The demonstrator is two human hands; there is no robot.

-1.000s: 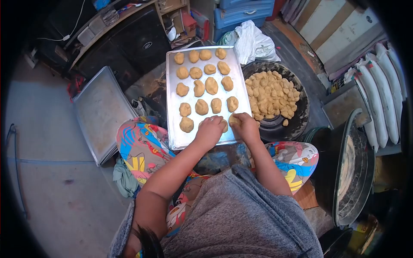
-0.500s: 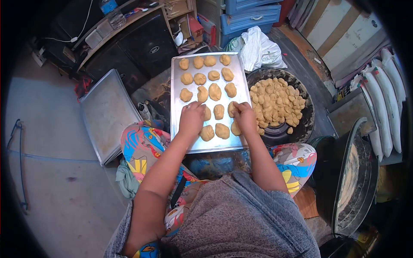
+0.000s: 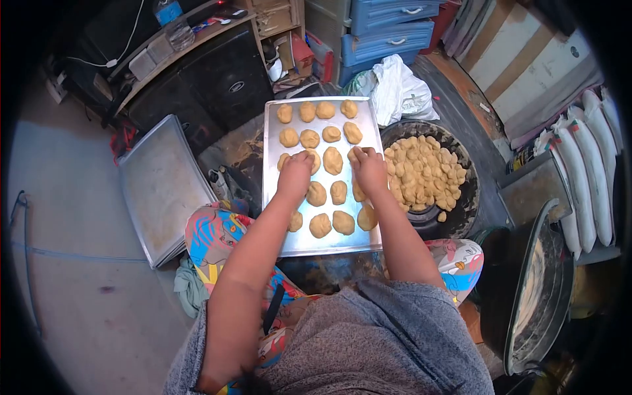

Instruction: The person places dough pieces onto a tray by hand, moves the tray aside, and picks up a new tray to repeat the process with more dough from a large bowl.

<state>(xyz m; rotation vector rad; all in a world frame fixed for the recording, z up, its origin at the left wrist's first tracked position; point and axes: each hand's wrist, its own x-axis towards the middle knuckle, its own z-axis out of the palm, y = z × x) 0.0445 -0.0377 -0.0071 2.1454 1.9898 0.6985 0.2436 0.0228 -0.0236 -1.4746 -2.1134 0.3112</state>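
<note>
A metal tray [image 3: 303, 247] lies across my lap with rows of brown dough pieces on it. My left hand [image 3: 295, 172] is over the third row from the top, its curled fingers on a dough piece left of the middle. On the right side of that same row, my right hand [image 3: 369, 170] has its fingers closed on another dough piece [image 3: 356, 153], which it partly covers. Between the hands sits an uncovered dough lump [image 3: 333, 160]. Right of the tray stands a black basin [image 3: 469, 204] holding a heap of small dough pieces [image 3: 424, 172].
Stacked metal trays [image 3: 164, 191] lean at the left. A white sack [image 3: 399, 92] rests beyond the basin, near blue drawers [image 3: 388, 45]. At the right are a large black tub [image 3: 526, 289] and long white packages [image 3: 589, 187].
Both hands have moved from the fourth row up to the third row of dough pieces. The view has shifted, so the tray and basin appear lower.
</note>
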